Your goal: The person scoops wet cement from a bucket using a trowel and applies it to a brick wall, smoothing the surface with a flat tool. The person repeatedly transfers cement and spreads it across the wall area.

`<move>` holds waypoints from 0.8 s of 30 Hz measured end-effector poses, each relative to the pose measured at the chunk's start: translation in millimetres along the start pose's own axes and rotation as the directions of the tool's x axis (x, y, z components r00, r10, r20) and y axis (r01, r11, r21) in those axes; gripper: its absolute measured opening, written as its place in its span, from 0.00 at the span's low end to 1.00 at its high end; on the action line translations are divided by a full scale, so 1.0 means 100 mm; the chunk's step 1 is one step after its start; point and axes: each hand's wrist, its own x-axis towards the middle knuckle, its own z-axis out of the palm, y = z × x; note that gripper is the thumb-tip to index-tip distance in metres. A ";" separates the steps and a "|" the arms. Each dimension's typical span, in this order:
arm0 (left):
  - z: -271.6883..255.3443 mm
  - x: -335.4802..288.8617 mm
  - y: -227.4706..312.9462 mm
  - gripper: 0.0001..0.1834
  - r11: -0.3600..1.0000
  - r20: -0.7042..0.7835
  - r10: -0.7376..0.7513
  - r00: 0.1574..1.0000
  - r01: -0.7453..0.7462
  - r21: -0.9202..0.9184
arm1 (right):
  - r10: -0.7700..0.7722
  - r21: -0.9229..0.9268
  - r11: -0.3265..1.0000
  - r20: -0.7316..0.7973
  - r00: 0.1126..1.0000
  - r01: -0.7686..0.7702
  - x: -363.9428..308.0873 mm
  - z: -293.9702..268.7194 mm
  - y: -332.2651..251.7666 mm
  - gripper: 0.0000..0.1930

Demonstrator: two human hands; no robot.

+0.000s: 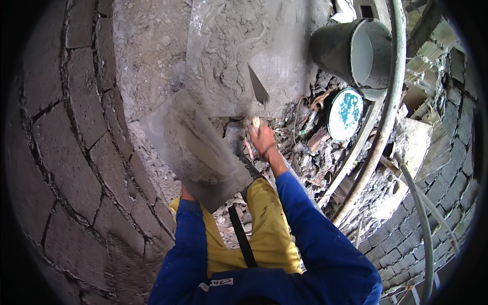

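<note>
My right hand (263, 138) is closed round the pale handle of a pointed trowel (258, 86). Its narrow metal blade reaches over the near edge of a large flat mixing board (287, 76) spread with wet grey mortar (223, 61). A square grey hawk (229, 190) is held up in front of my body, turned at an angle, with a heap of mortar (190, 140) on it. My left hand (187, 193) is beneath the hawk, holding it up; only a bit near the wrist shows, and the fingers are hidden.
A block wall (81, 137) curves along the left. At the right stand a dark bucket (333, 48) and a round lid with white and teal patches (345, 114). A long pole (378, 137) slants past them, over rubble and wood scraps (310, 152).
</note>
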 end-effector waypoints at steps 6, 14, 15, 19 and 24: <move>-0.12 -0.08 -0.05 0.34 0.999 -0.015 -0.017 1.000 0.017 -0.036 | 0.262 0.380 0.896 -0.036 0.964 -0.229 -0.34 0.47 1.01 0.13; -0.30 -0.30 -0.15 0.35 0.998 -0.052 -0.004 0.999 0.000 -0.065 | 0.251 0.842 0.389 0.293 0.922 -0.374 0.70 0.64 -0.40 0.14; -0.31 -0.33 -0.16 0.35 0.997 -0.056 0.004 0.998 -0.008 -0.073 | 0.208 0.842 0.373 0.334 0.919 -0.390 0.72 0.52 -0.43 0.14; -0.24 -0.38 -0.15 0.36 0.996 -0.041 0.021 0.999 -0.024 -0.080 | 0.127 0.823 0.454 0.320 0.939 -0.342 0.44 0.04 -0.48 0.13; 0.06 -0.42 -0.05 0.36 0.998 0.019 0.030 0.999 -0.029 -0.059 | -0.008 0.774 0.602 0.249 0.969 -0.194 -0.17 -0.70 -0.75 0.12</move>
